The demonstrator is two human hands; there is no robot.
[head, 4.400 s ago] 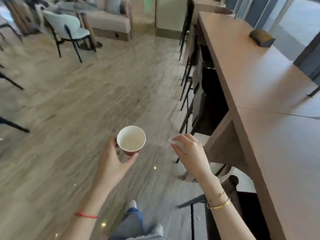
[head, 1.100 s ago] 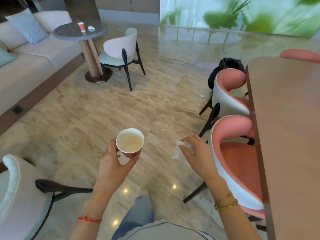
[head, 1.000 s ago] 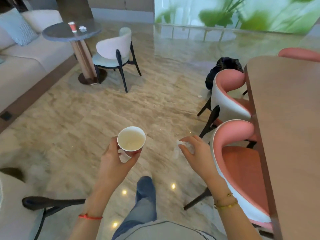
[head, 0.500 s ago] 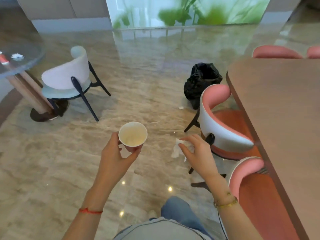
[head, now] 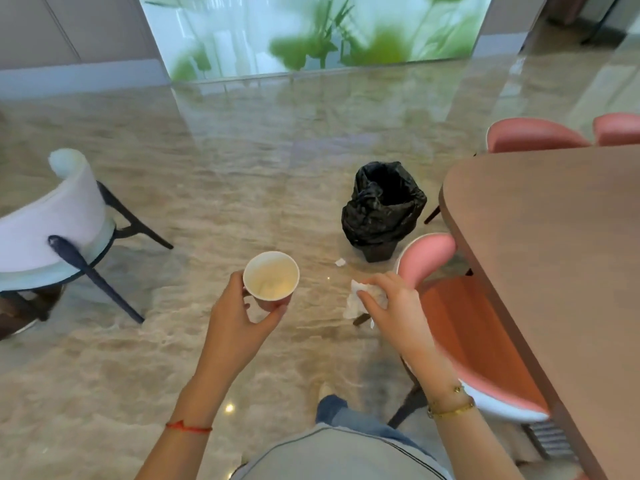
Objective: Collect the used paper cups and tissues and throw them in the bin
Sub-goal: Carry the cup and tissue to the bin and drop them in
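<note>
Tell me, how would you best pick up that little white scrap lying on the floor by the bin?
Probably pinch the white scrap from straight above: it lies low on the floor, offering no side to grip. It sits left of the bin, so come from that open side. Both hands are full now.

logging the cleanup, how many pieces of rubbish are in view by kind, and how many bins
paper cup: 1, upright in the left hand
tissue: 1, crumpled in the right hand
white scrap on the floor: 1, beside the bin; cannot tell if it is tissue
bin: 1, black liner
total: 4
</note>
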